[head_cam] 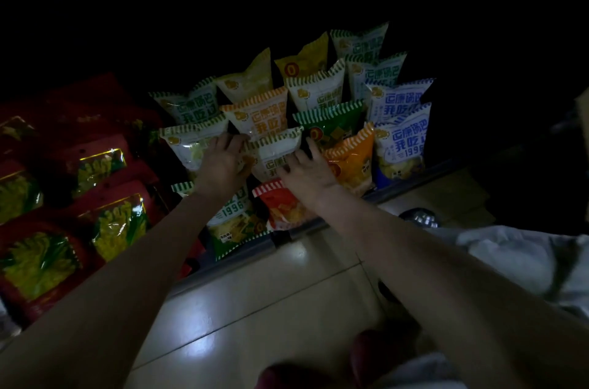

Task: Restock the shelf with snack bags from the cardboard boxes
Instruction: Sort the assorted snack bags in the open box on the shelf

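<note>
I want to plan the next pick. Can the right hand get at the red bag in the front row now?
Probably yes. The red bag stands at the shelf front, just below the right hand, with nothing in front of it. That hand rests on a white bag and must let go first.
</note>
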